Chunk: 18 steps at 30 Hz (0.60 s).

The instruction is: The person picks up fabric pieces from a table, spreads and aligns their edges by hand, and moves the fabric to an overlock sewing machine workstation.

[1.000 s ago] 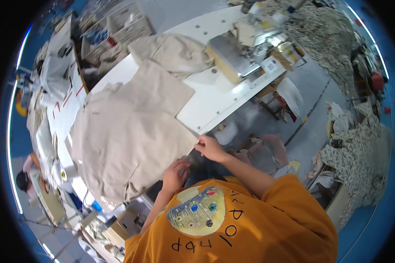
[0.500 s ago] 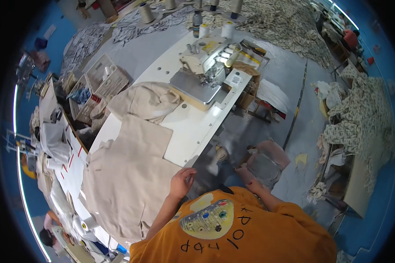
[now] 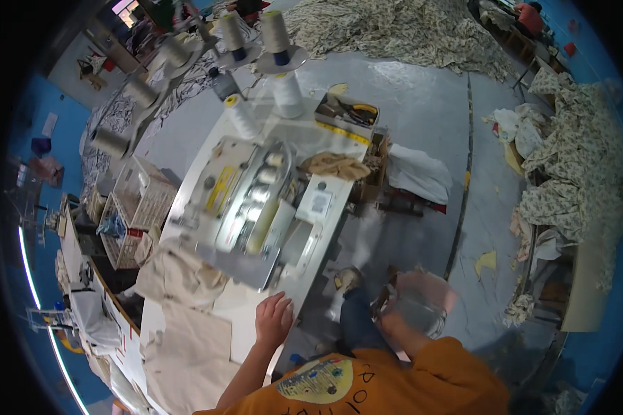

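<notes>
My left hand (image 3: pixel 275 321) rests at the right edge of the white sewing table (image 3: pixel 246 311), its fingers loosely bent and nothing in them. Just beyond it stands an overlock sewing machine (image 3: pixel 246 200) with a lit work area and a metal plate in front. Beige fabric pieces (image 3: pixel 187 349) lie on the table to the left of this hand. Down by my right side, my right hand (image 3: pixel 394 328) is at the near left rim of a pink-edged seat or container (image 3: pixel 429 283) with a grey middle. Its fingers are blurred and mostly hidden.
Thread cones (image 3: pixel 275 38) stand behind the machine. A tool box (image 3: pixel 346 114) with pliers and a brown cloth (image 3: pixel 336 166) are at the table's far right. White plastic crates (image 3: pixel 142 194) stand left. Printed fabric is heaped on the floor (image 3: pixel 394 34) and at right (image 3: pixel 567 159).
My body and view have moved forward, nearer the sewing machine. My left hand has shifted up along the table edge. My right hand has reached lower, to the pink-edged thing.
</notes>
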Each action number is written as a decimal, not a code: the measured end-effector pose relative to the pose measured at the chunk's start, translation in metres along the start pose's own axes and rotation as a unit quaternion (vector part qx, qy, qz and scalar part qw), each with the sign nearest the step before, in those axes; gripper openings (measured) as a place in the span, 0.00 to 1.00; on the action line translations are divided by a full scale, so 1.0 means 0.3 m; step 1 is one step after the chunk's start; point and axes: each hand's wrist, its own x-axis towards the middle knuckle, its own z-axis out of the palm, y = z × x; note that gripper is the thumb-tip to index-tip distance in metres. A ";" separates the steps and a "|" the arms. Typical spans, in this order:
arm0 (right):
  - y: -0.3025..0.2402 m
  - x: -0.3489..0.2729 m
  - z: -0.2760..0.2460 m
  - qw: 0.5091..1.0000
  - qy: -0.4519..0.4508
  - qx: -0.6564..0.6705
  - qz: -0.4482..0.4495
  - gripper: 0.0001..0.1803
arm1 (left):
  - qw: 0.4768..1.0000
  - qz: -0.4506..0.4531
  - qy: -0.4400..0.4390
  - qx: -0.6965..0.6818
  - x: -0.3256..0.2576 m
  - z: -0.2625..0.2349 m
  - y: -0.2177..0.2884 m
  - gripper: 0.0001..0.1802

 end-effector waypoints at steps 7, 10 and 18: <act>0.194 0.206 0.177 0.975 -0.051 -0.198 -0.081 0.23 | 0.993 -0.026 -0.106 0.045 0.050 0.121 -0.058 0.29; 0.261 0.281 0.186 0.952 -0.098 -0.252 -0.142 0.22 | 0.991 -0.019 -0.114 0.061 0.072 0.127 -0.057 0.29; 0.301 0.425 0.228 0.918 -0.236 -0.233 -0.218 0.19 | 0.990 -0.044 -0.128 0.031 0.030 0.154 -0.051 0.34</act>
